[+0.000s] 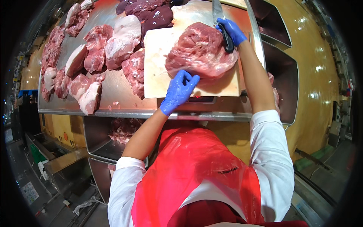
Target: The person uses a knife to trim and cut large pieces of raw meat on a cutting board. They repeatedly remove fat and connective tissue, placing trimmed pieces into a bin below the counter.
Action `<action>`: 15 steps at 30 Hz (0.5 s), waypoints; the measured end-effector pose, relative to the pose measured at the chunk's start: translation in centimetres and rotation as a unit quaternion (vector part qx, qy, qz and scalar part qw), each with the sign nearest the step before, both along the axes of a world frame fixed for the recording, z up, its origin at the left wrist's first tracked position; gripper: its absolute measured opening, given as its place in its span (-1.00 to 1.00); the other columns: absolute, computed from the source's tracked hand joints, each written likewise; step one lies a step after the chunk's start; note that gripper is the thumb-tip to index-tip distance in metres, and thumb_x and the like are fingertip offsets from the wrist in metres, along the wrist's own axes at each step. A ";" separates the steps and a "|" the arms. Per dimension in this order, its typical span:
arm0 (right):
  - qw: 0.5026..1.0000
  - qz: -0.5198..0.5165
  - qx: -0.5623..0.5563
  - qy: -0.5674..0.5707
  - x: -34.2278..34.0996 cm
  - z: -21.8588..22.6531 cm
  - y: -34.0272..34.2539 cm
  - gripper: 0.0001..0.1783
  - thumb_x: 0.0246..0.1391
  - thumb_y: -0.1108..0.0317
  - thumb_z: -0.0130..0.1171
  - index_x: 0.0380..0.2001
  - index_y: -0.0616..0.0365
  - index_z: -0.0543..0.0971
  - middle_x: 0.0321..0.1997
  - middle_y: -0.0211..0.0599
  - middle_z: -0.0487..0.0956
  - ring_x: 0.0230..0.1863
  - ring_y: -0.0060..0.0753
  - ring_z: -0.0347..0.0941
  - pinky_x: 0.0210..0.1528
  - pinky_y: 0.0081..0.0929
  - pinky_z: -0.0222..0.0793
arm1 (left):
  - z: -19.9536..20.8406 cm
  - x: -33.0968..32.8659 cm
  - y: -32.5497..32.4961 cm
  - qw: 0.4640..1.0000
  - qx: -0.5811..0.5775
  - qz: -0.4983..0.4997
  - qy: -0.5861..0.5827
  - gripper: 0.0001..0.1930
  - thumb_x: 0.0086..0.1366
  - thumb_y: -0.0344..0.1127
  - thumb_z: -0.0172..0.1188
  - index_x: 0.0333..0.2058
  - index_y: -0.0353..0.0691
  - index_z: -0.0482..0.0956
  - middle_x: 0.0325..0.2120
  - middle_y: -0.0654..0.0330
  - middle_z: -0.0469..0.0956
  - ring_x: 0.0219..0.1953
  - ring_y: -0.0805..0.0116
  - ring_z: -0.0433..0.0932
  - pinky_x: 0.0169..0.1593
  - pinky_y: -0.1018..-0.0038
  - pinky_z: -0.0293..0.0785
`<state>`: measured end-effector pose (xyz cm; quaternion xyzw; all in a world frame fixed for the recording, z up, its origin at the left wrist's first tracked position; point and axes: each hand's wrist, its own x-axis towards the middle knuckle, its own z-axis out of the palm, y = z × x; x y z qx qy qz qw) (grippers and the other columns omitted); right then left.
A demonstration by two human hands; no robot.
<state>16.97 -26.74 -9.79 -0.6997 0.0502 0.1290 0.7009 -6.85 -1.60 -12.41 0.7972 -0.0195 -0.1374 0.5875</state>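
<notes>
A large piece of raw pink meat (202, 53) lies on a cream cutting board (154, 56). My right hand (232, 32), in a blue glove, is closed round the black handle of a knife (227, 41) at the meat's far right. The knife's blade points away from me, past the board's far edge. At the meat's near edge is my left hand (177, 90), also blue-gloved. Its fingers are curled together against the meat; whatever may be pinched between them is hidden.
Several pieces of pork (96, 47) are spread over the left of the steel table (117, 89). Dark liver-like meat (155, 17) lies beyond the board. Steel tubs stand right (285, 83) and below the table's front edge (96, 138), with meat inside.
</notes>
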 end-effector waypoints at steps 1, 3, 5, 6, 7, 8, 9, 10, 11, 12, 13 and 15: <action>0.999 -0.005 -0.013 -0.037 0.0 0.3 0.5 -0.73 0.23 0.21 0.16 -0.29 0.23 0.53 -0.49 -0.37 0.55 -0.55 -0.58 0.45 -0.47 -0.60 0.41 | -0.3 -0.1 0.3 0.996 -0.042 0.076 -0.033 -0.60 0.33 -0.16 0.30 -0.06 -0.25 0.34 -0.41 0.23 0.41 -0.41 0.47 0.43 -0.34 0.45 0.43; 0.993 0.001 -0.031 -0.110 -1.7 2.2 2.9 -0.74 0.24 0.24 0.15 -0.24 0.28 0.51 -0.46 -0.37 0.55 -0.51 -0.59 0.45 -0.43 -0.59 0.43 | -1.2 -0.4 2.1 0.958 -0.117 0.241 -0.098 -0.59 0.30 -0.14 0.32 -0.07 -0.28 0.39 -0.33 0.14 0.46 -0.28 0.37 0.46 -0.16 0.42 0.44; 0.980 0.010 -0.053 -0.194 -7.2 4.7 2.7 -0.77 0.30 0.26 0.08 -0.21 0.24 0.50 -0.45 -0.38 0.52 -0.53 -0.59 0.43 -0.46 -0.62 0.40 | -1.0 0.4 2.4 0.937 -0.028 0.306 -0.169 -0.51 0.28 -0.24 0.32 0.09 -0.31 0.39 -0.21 0.03 0.46 -0.15 0.24 0.49 -0.04 0.35 0.45; 0.985 -0.023 -0.015 -0.170 -10.0 5.4 2.3 -0.79 0.32 0.26 0.05 -0.27 0.20 0.47 -0.49 -0.39 0.49 -0.56 -0.60 0.40 -0.50 -0.61 0.36 | -1.2 0.3 2.3 0.941 0.017 0.262 -0.214 -0.52 0.27 -0.27 0.31 0.10 -0.30 0.40 -0.20 0.04 0.46 -0.14 0.23 0.49 -0.03 0.33 0.45; 0.975 -0.047 -0.069 -0.204 -13.4 6.8 2.6 -0.79 0.34 0.25 0.04 -0.32 0.16 0.44 -0.53 -0.40 0.46 -0.60 -0.62 0.37 -0.54 -0.60 0.31 | -1.3 -0.1 2.4 0.938 0.067 0.223 -0.256 -0.52 0.26 -0.29 0.31 0.11 -0.29 0.41 -0.18 0.04 0.46 -0.14 0.21 0.49 -0.02 0.32 0.45; 0.966 -0.041 -0.135 -0.219 -16.3 6.3 1.1 -0.79 0.34 0.23 0.06 -0.30 0.15 0.42 -0.54 -0.41 0.46 -0.61 -0.62 0.36 -0.55 -0.59 0.31 | -1.1 -0.2 2.1 0.947 0.031 0.234 -0.217 -0.59 0.22 -0.35 0.31 0.03 -0.29 0.47 -0.18 0.07 0.47 -0.13 0.21 0.48 -0.04 0.33 0.45; 0.952 -0.033 -0.197 -0.233 -19.2 5.8 -0.3 -0.78 0.34 0.22 0.08 -0.29 0.13 0.40 -0.55 -0.41 0.45 -0.61 -0.63 0.36 -0.56 -0.58 0.30 | -1.0 -0.4 2.6 0.936 0.055 0.253 -0.238 -0.66 0.19 -0.40 0.30 -0.05 -0.28 0.51 -0.19 0.09 0.47 -0.15 0.22 0.48 -0.07 0.36 0.44; 0.981 -0.008 -0.172 -0.085 -22.2 6.6 0.1 -0.74 0.33 0.25 0.09 -0.08 0.22 0.43 -0.48 -0.35 0.52 -0.48 -0.54 0.48 -0.39 -0.51 0.44 | -1.3 -1.2 3.4 0.911 0.071 0.297 -0.279 -0.69 0.18 -0.42 0.29 -0.09 -0.27 0.51 -0.20 0.10 0.47 -0.15 0.23 0.48 -0.08 0.36 0.43; 0.976 0.053 -0.174 -0.120 -24.1 5.3 0.2 -0.56 0.32 0.29 0.08 0.19 0.10 0.27 -0.40 -0.27 0.58 -0.35 -0.45 0.54 -0.22 -0.45 0.46 | -1.2 -1.2 3.5 0.881 0.083 0.331 -0.328 -0.72 0.17 -0.45 0.29 -0.12 -0.26 0.52 -0.21 0.11 0.47 -0.16 0.23 0.48 -0.09 0.37 0.42; 0.966 0.114 -0.172 -0.155 -25.8 3.9 0.4 -0.29 0.31 0.33 0.08 0.46 -0.01 0.12 -0.31 -0.19 0.64 -0.22 -0.37 0.60 -0.06 -0.40 0.47 | -0.3 -1.5 2.8 0.878 0.071 0.341 -0.329 -0.73 0.17 -0.48 0.28 -0.14 -0.25 0.51 -0.20 0.12 0.48 -0.15 0.23 0.49 -0.07 0.35 0.42; 0.954 0.131 -0.198 -0.185 -25.9 2.5 0.8 -0.25 0.30 0.34 0.07 0.48 -0.06 0.06 -0.39 -0.11 0.61 -0.33 -0.31 0.59 -0.15 -0.37 0.47 | 0.8 -1.6 1.3 0.866 0.049 0.350 -0.355 -0.75 0.15 -0.49 0.30 -0.17 -0.24 0.53 -0.23 0.12 0.51 -0.15 0.20 0.50 -0.07 0.32 0.42; 0.946 0.160 -0.224 -0.172 -23.8 3.7 2.7 -0.24 0.29 0.34 0.03 0.49 -0.12 0.01 -0.43 0.05 0.58 -0.41 0.07 0.57 -0.25 -0.15 0.46 | 1.7 -1.2 -0.7 0.849 0.126 0.299 -0.417 -0.79 0.14 -0.50 0.31 -0.23 -0.21 0.56 -0.27 0.11 0.53 -0.16 0.15 0.50 -0.06 0.30 0.42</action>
